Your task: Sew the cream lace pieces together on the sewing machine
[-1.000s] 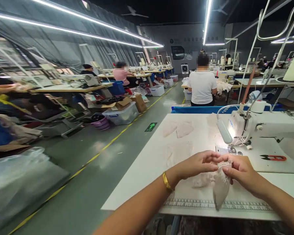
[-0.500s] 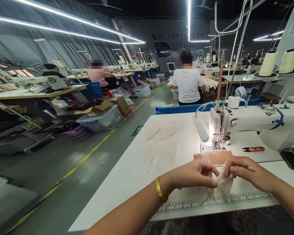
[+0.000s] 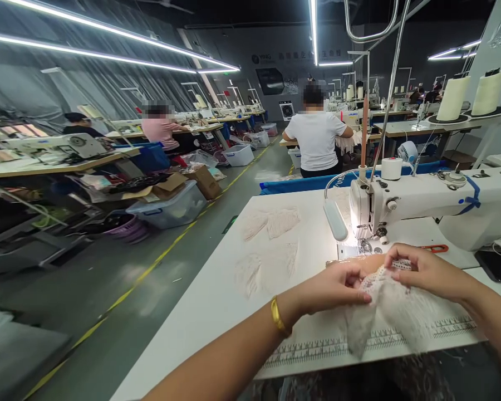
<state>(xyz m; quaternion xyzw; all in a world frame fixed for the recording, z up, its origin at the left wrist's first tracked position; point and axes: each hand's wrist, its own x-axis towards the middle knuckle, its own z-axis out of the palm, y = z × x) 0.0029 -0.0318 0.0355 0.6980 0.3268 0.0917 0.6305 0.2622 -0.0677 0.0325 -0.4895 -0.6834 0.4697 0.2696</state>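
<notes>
Currently, through the head camera, I observe the left hand [image 3: 346, 287] and the right hand [image 3: 420, 271] holding one lace-edged fabric piece [image 3: 384, 298] over the front of the white sewing table [image 3: 209, 312]. Left fingers: narrowed on the piece's left side; thumb visible, remaining fingertips partly hidden. Right fingers: pinched on the upper edge; I cannot make out the exact contact within the folds. The piece's lower end is blurred and covers part of the ruler strip [image 3: 313, 350]; I cannot tell whether it touches the surface. Thread snips [image 3: 438, 248]: only the orange handle shows beyond the right hand. Tan panel [image 3: 367, 262]: partly covered by the hands, before the sewing machine [image 3: 417, 195]. Dark flat device [image 3: 499, 270]: cut off at the right frame edge.
</notes>
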